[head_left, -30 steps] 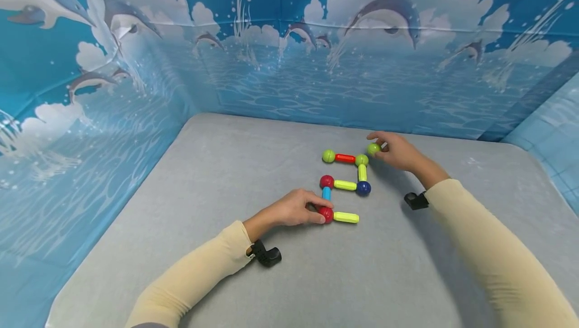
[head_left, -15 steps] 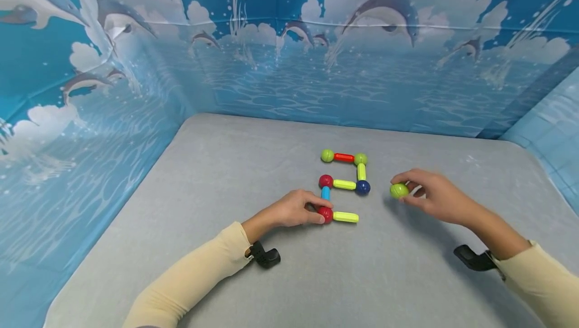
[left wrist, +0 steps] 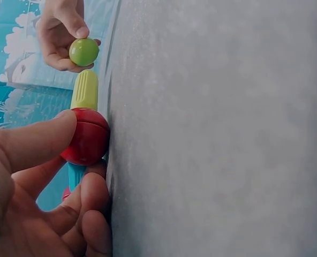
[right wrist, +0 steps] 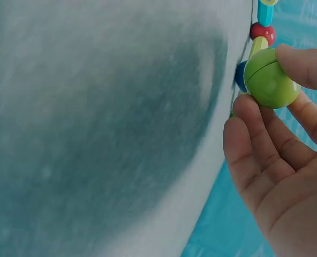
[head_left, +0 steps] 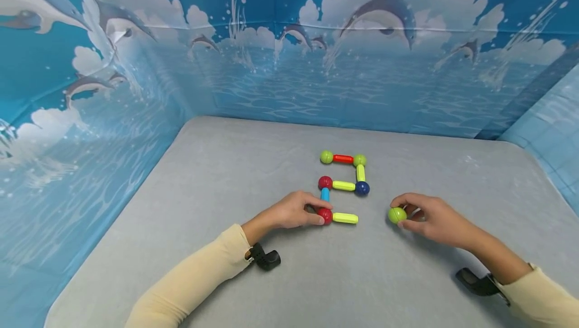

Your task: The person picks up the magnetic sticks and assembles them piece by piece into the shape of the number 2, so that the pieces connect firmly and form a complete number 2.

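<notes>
My left hand [head_left: 294, 211] pinches the near red ball [left wrist: 89, 137] of a chain of toy balls and sticks lying on the table. A yellow-green stick [head_left: 345, 218] points right from that ball, its far end bare. A blue stick [head_left: 325, 194] links it back to another red ball [head_left: 325, 182]. From there a second yellow-green stick [head_left: 344, 186] runs to a dark blue ball [head_left: 362, 188]. My right hand [head_left: 434, 217] pinches a loose green ball [head_left: 397, 215] by thumb and fingers, a short gap right of the bare stick end.
Beyond the dark blue ball, a third yellow-green stick [head_left: 360, 173] leads to a green ball [head_left: 359, 160], then a red stick [head_left: 343, 159] and another green ball [head_left: 326, 156]. A dolphin-print curtain [head_left: 289, 77] stands along the back of the grey table [head_left: 226, 162].
My right hand has carried the green ball from beside the chain's far corner rightward and toward me, down near the table. My left hand keeps its hold on the near red ball.
</notes>
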